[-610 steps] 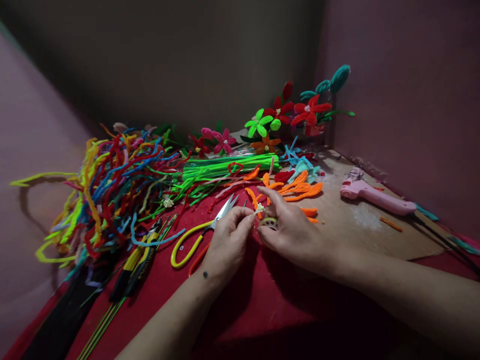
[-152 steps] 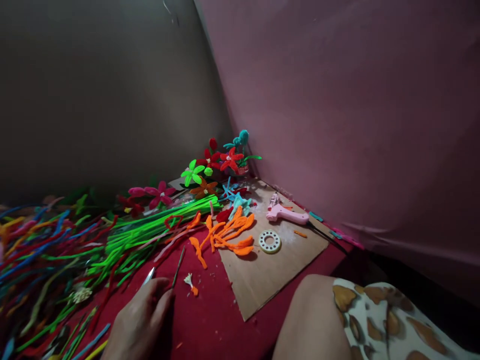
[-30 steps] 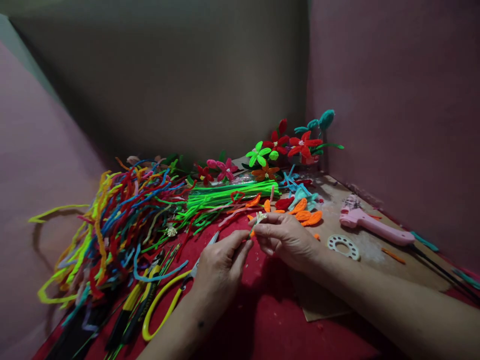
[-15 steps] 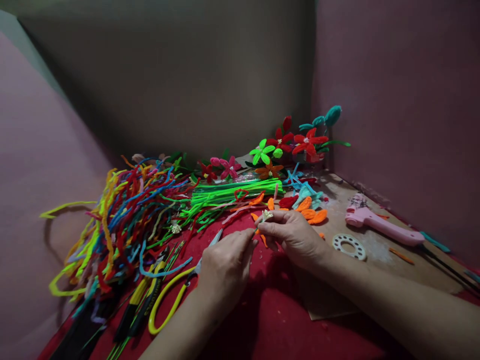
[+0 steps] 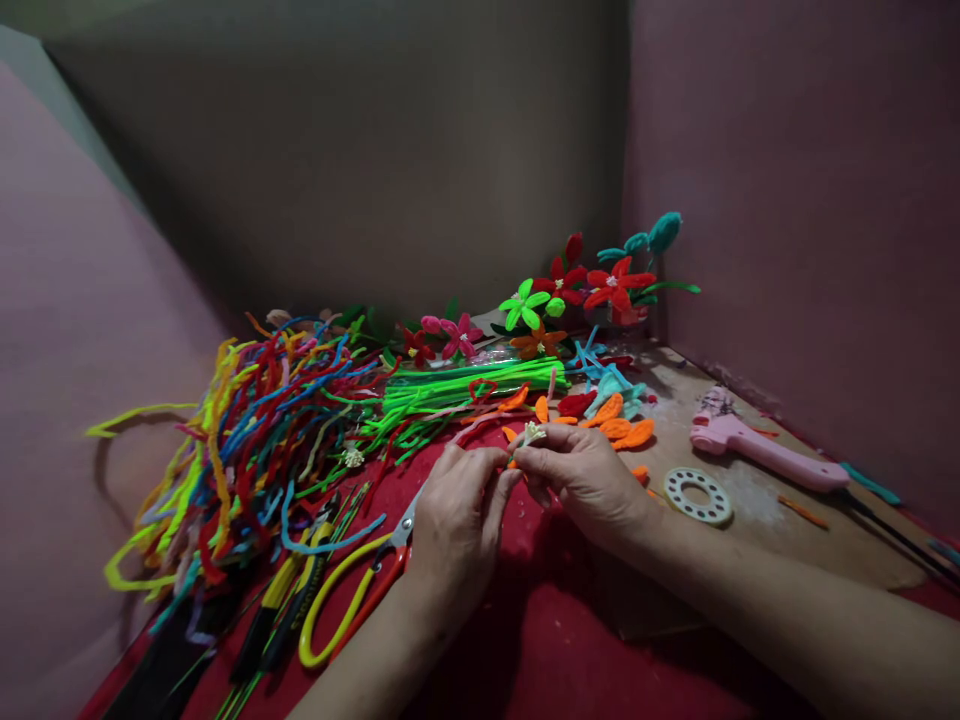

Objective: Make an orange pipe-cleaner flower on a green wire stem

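Observation:
A small bunch of cream flower stamens (image 5: 532,432) stands up between my hands at the middle of the work surface. My right hand (image 5: 592,478) pinches it from the right, thumb and forefinger just below the pale tips. Close against it, the closed fingers of my left hand (image 5: 459,515) grip around the lower end. Bits of orange pipe cleaner show between the fingertips, and the fingers hide the rest of the piece. Partly under my left hand lie scissors (image 5: 405,525) with yellow and red handles. Orange pipe-cleaner petals (image 5: 615,428) lie just beyond my right hand.
A heap of colourful pipe cleaners (image 5: 247,440) spreads at left, with green ones (image 5: 472,385) behind my hands. Pliers (image 5: 296,595) lie at front left. A pink glue gun (image 5: 765,455) and a white holed disc (image 5: 697,496) are at right. Finished flowers (image 5: 615,285) stand at the back.
My left hand has shifted slightly right and its thumb has come up towards the pinch. More of the scissors' pivot and red handle now shows. The right hand keeps its hold.

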A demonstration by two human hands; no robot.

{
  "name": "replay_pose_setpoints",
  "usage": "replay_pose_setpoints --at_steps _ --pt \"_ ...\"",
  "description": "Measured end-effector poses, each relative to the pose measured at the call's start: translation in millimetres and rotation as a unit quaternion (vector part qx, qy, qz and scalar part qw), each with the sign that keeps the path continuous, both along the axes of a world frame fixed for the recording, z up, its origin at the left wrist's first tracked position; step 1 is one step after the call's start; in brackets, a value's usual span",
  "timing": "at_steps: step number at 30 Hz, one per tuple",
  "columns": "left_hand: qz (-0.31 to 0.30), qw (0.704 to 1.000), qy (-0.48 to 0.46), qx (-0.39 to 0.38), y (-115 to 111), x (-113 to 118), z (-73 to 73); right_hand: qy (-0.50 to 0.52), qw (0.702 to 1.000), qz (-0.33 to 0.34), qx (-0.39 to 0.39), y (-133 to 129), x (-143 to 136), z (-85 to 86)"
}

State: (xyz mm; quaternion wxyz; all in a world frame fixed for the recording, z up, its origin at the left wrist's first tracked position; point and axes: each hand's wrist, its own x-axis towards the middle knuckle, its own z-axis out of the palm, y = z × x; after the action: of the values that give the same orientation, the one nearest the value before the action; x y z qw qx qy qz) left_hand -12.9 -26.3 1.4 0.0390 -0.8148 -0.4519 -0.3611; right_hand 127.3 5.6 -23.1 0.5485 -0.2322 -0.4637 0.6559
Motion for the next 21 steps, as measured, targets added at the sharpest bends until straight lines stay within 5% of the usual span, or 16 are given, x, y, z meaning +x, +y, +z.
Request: replay_pose_setpoints --at_steps 13,21 --pt "-0.018 0.996 -0.052 -0.067 -3.8 2.1 -4.2 -0.008 1.000 0.003 -0.011 -1.3 0.8 1.8" --pt "-0.039 0.997 -0.056 -0.025 -2.2 0.6 -3.1 0.010 0.999 0.022 -0.048 -3.3 -0.3 0.8"
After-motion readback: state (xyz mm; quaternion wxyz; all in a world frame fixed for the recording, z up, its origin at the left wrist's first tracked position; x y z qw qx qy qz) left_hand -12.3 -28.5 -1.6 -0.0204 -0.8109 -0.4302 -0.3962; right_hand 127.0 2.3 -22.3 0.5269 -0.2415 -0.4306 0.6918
